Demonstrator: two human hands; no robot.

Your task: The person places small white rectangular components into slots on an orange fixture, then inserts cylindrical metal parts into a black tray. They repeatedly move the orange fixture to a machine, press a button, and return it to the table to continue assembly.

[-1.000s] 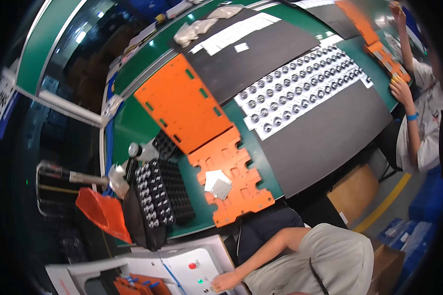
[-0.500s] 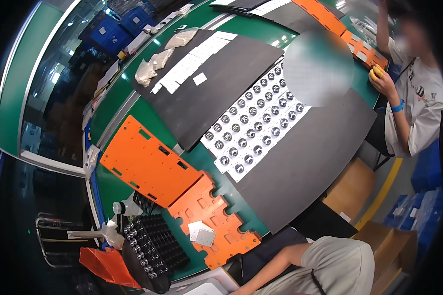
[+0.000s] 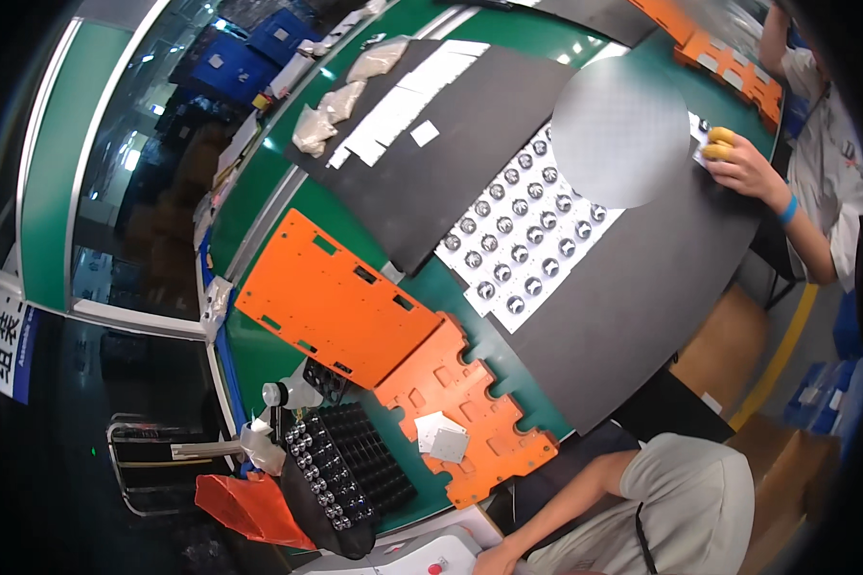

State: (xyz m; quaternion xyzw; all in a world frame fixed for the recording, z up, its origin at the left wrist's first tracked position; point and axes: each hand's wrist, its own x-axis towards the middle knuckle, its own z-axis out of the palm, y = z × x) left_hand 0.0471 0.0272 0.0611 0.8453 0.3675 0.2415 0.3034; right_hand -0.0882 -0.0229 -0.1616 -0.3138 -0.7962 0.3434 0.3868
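The left hand [image 3: 496,560] touches a white button panel [image 3: 422,558] near a black compartment tray [image 3: 355,470]; I cannot tell its grip.

A factory assembly line: green workbench [image 3: 288,182], orange jig plates [image 3: 340,302], trays of small metal parts [image 3: 523,240], blue bins [image 3: 249,62].

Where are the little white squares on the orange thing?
In the head view, the two white squares lie on the notched orange plate at lower centre. The black tray of round parts is to their left, and the big orange sheet is above.
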